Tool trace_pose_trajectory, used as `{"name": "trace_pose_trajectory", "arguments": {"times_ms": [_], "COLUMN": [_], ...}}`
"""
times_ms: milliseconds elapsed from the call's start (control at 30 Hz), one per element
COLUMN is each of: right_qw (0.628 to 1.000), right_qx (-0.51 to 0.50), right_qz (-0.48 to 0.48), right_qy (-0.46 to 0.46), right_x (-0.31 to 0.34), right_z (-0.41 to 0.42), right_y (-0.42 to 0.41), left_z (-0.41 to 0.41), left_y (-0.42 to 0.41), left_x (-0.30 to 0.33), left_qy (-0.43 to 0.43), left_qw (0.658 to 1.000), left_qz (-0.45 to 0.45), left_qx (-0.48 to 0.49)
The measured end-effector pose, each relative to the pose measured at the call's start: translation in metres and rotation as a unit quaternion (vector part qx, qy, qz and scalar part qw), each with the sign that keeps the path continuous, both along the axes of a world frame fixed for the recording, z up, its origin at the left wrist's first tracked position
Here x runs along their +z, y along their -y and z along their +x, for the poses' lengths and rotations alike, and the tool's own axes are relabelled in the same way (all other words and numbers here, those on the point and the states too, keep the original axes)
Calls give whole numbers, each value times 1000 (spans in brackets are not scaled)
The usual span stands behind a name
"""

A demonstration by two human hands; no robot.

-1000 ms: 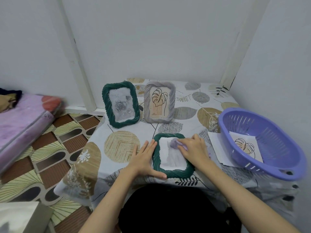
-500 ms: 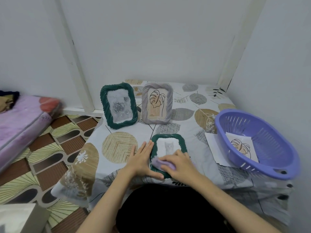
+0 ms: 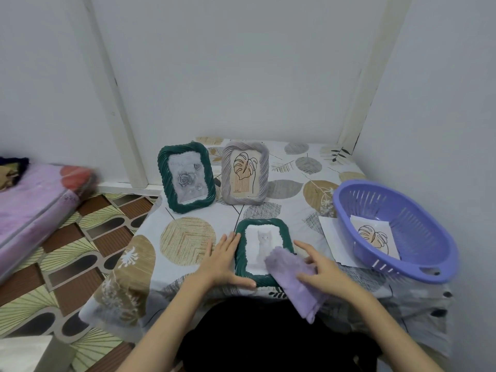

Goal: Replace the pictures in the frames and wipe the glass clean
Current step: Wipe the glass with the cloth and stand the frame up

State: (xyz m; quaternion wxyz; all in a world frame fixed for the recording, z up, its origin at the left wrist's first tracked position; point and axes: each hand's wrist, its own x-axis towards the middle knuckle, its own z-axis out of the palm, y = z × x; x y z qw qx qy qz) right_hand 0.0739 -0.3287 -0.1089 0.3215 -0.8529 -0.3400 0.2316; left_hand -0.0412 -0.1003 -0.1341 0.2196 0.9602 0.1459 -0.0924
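Cloth, plastic, paper.
Fluffy lilac cloth; ribbed matt green frame; glossy slotted plastic basket; printed tablecloth.

a low table under a white cloth printed with tan and grey leaf circles carried two upright rope-edged frames at the back, one dark green, one grey; a third green frame lay flat near the front edge, a purple slotted plastic basket sat right, over white paper sheets
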Motion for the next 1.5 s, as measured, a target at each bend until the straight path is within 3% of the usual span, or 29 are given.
{"name": "trace_pose_trajectory", "arguments": {"times_ms": [100, 167, 233, 333, 367, 533, 633, 733, 767, 833, 967, 1067, 1167, 1267, 1333, 1400, 1467, 1500], "right_qw": [994, 976, 955, 931, 926, 954, 986, 983, 979, 974, 965, 956, 965, 976, 978, 959, 938, 931], "right_qx": [-4, -33, -44, -58, -61, -49, -74, -85, -90, -89, -104, -153, -150, -156, -185, -223, -229, -219], "right_qz": [103, 202, 269, 312, 316, 243, 152, 17, -18, -60, -106, -155, -151, -94, 31, 173, 258, 285], "right_qy": [-32, -68, -120, -182, -198, -170, -9, 161, 182, 200, 216, 194, 155, 117, 87, 17, -43, -60], "right_x": [10, 19, 26, 23, 20, 10, -3, -17, -20, -25, -33, -34, -33, -35, -35, -30, -24, -21], "right_z": [6, 4, -5, -19, -22, -28, -19, -10, -10, -13, -16, -13, -13, -10, -10, -15, -19, -21], "right_y": [8, 6, -2, -24, -33, -62, -55, -43, -41, -38, -38, -41, -45, -47, -46, -42, -37, -34], "left_z": [-2, -2, -3, -5, -6, -20, -38, -51, -53, -52, -35, -10, 12, 28, 33, 31, 24, 21], "left_y": [6, 16, 32, 50, 52, 16, -32, -63, -67, -68, -50, -17, 13, 29, 34, 34, 34, 33], "left_x": [4, 14, 30, 42, 44, 36, 26, 4, -3, -9, 6, 12, 6, 3, 8, 14, 25, 30], "left_qy": [32, 128, 216, 204, 197, 266, 253, 104, 47, -6, 27, 139, 112, 114, 166, 239, 306, 328], "left_qw": [998, 979, 916, 756, 734, 838, 884, 968, 975, 975, 964, 974, 985, 968, 936, 872, 810, 794], "left_qz": [-49, -153, -326, -606, -635, -437, -311, -24, 41, 77, 184, 79, -13, -129, -218, -336, -426, -444], "left_qx": [29, 45, 86, 140, 140, 190, 242, 227, 215, 208, 188, 160, 133, 181, 222, 263, 263, 253]}}
